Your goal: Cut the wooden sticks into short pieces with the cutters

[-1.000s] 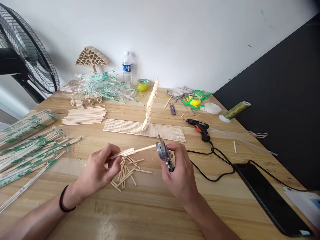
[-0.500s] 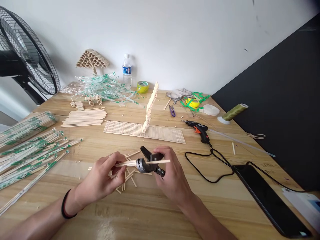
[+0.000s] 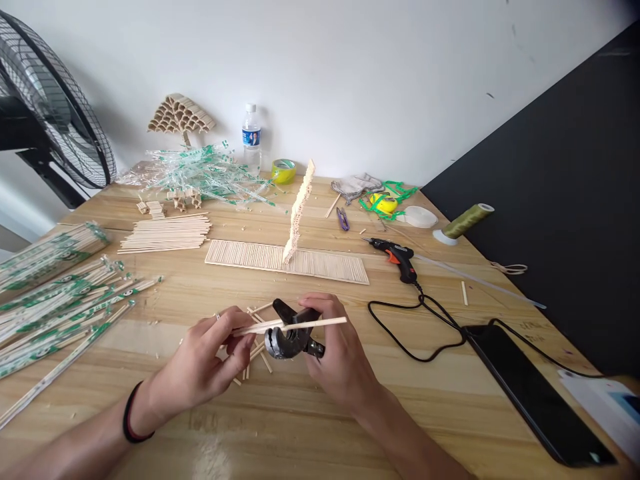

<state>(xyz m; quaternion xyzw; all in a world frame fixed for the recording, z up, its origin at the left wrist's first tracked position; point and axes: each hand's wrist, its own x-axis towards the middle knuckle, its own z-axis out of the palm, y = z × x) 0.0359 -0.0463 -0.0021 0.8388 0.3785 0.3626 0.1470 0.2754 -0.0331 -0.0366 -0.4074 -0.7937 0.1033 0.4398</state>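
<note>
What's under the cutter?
Short loose sticks peek out on the table; the cutter and left hand cover the rest, so I can't count them.

The near tabletop (image 3: pixel 280 427) offers room; beyond the hands (image 3: pixel 207 353) (image 3: pixel 343 353) an upright stick panel (image 3: pixel 299 213) obstructs.

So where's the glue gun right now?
In the head view, the glue gun lies on the table right of centre, between the flat stick panel and the green thread spool.

Left edge cuts off fan (image 3: pixel 60 100) and wrapped sticks (image 3: pixel 63 291), right edge the paper (image 3: pixel 593 399); left hand (image 3: pixel 203 353) hides ends of held sticks (image 3: pixel 259 327), right hand (image 3: pixel 340 350) part of cutter (image 3: pixel 281 343); label (image 3: pixel 251 137) print is too small to read.
</note>
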